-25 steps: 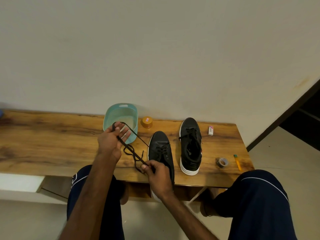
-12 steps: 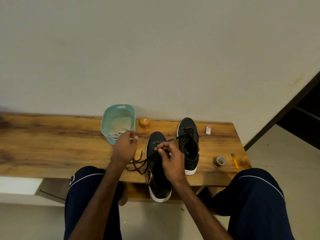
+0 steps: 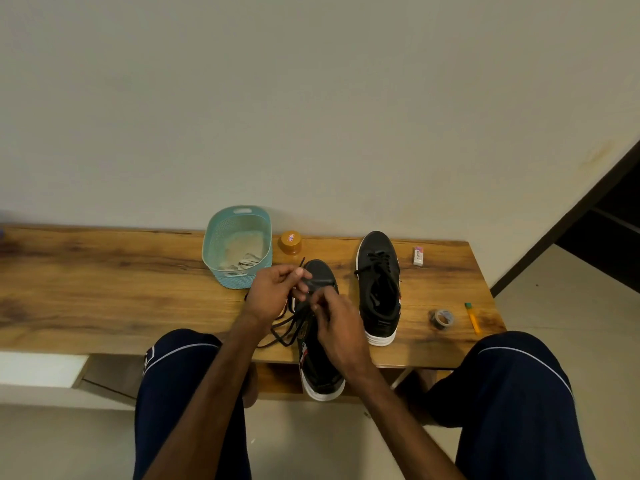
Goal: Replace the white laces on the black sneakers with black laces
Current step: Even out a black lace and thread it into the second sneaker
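Observation:
Two black sneakers with white soles lie on the wooden bench [image 3: 104, 292]. The near sneaker [image 3: 320, 375] hangs with its heel over the bench's front edge. My left hand [image 3: 273, 296] and my right hand [image 3: 337, 327] meet above its tongue, both pinching the black lace [image 3: 280, 332], whose loose loops trail to the left on the wood. One lace tip [image 3: 301, 261] sticks up past my left fingers. The far sneaker [image 3: 379, 289] stands to the right, laced in black. White laces [image 3: 244, 263] lie in the teal basket [image 3: 213, 254].
A brown jar lid [image 3: 290, 242] sits beside the basket. A small white eraser [image 3: 418, 255] lies near the wall, a tape roll [image 3: 442, 319] and a yellow marker [image 3: 471, 317] at the right end. My knees flank the bench front.
My left hand came down from the basket to the near sneaker, and my right hand rose to meet it. The near sneaker has slid toward me over the bench edge.

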`<state>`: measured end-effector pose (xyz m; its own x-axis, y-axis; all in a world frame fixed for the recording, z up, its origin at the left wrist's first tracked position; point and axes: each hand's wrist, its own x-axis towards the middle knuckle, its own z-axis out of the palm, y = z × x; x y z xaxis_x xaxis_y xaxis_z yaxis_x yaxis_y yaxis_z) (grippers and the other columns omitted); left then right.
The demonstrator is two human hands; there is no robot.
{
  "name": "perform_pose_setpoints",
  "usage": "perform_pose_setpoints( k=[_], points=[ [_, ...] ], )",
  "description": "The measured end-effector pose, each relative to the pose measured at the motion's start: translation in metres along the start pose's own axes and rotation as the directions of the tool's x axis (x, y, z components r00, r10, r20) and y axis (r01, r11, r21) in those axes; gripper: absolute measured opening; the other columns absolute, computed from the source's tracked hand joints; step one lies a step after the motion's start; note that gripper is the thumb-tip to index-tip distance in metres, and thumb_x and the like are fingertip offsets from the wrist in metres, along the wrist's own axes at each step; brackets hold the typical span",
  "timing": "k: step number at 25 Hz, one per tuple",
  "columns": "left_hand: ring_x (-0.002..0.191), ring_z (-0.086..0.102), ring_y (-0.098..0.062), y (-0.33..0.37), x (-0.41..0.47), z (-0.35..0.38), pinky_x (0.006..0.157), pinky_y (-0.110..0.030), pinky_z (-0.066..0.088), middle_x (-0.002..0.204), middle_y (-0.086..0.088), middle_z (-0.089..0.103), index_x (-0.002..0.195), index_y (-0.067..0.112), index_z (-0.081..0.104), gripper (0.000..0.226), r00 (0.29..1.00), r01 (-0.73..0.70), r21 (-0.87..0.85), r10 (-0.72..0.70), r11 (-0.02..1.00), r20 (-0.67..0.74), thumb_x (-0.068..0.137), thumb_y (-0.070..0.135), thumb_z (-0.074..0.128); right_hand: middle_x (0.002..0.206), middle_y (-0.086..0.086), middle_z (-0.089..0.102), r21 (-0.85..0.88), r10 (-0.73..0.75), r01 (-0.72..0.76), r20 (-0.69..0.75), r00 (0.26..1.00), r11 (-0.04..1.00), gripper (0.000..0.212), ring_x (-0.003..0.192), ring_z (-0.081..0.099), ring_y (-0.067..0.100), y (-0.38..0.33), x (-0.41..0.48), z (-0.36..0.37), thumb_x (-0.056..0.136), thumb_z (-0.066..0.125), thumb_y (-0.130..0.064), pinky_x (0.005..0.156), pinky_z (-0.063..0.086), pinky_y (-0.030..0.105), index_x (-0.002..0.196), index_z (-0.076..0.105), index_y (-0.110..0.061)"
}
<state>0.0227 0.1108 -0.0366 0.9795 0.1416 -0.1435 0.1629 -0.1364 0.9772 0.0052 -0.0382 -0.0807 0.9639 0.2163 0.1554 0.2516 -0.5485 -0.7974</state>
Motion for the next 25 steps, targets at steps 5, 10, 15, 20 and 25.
perform_pose_setpoints(
  k=[5, 10, 15, 20, 25],
  points=[
    [0.058, 0.059, -0.002, -0.013, 0.000, 0.004, 0.062, -0.029, 0.048, 0.065, 0.007, 0.067, 0.098, 0.027, 0.068, 0.013, 0.991, 0.012, 0.607, 0.070, 0.795, -0.112, 0.096, 0.036, 0.058, 0.124, -0.002, 0.053, -0.292, 0.252, -0.191, 0.188, 0.949, 0.937, 0.047, 0.115, 0.052, 0.017, 0.035, 0.008, -0.008, 0.088, 0.071, -0.040, 0.097, 0.049, 0.036, 0.127, 0.055, -0.019],
    [0.085, 0.065, -0.013, -0.013, -0.002, 0.022, 0.073, -0.033, 0.053, 0.092, 0.006, 0.070, 0.099, 0.024, 0.069, 0.019, 0.993, -0.019, 0.772, 0.105, 0.635, -0.062, 0.096, 0.039, 0.059, 0.114, -0.004, 0.060, -0.233, 0.201, -0.179, 0.072, 0.977, 0.956, 0.023, 0.100, 0.060, 0.015, 0.041, 0.006, -0.007, 0.098, 0.057, -0.028, 0.085, 0.051, 0.032, 0.118, 0.064, -0.020],
    [0.088, 0.061, -0.008, -0.021, -0.005, 0.037, 0.067, -0.025, 0.044, 0.103, 0.007, 0.067, 0.100, 0.027, 0.071, 0.017, 0.995, -0.090, 0.829, 0.081, 0.553, 0.055, 0.094, 0.039, 0.061, 0.103, -0.011, 0.070, 0.138, 0.410, -0.414, 0.058, 0.910, 0.900, 0.018, 0.099, 0.064, 0.009, 0.054, 0.005, -0.008, 0.097, 0.060, -0.027, 0.088, 0.052, 0.031, 0.111, 0.071, -0.023],
    [0.083, 0.050, -0.007, -0.025, -0.003, 0.047, 0.068, -0.025, 0.039, 0.099, 0.009, 0.053, 0.098, 0.029, 0.069, 0.012, 0.994, -0.103, 0.850, 0.070, 0.516, 0.078, 0.092, 0.038, 0.064, 0.101, -0.011, 0.072, 0.261, 0.469, -0.477, 0.095, 0.878, 0.839, 0.018, 0.100, 0.065, 0.007, 0.061, 0.007, -0.007, 0.097, 0.060, -0.023, 0.096, 0.052, 0.037, 0.109, 0.073, -0.023],
    [0.093, 0.057, -0.013, -0.031, -0.001, 0.054, 0.078, -0.030, 0.049, 0.105, 0.005, 0.054, 0.101, 0.027, 0.067, 0.012, 0.991, -0.132, 0.851, 0.089, 0.509, 0.100, 0.094, 0.035, 0.061, 0.101, -0.010, 0.072, 0.242, 0.443, -0.452, 0.091, 0.892, 0.859, 0.017, 0.100, 0.065, 0.008, 0.063, 0.007, -0.009, 0.096, 0.062, -0.026, 0.092, 0.053, 0.033, 0.110, 0.073, -0.023]
  ],
)
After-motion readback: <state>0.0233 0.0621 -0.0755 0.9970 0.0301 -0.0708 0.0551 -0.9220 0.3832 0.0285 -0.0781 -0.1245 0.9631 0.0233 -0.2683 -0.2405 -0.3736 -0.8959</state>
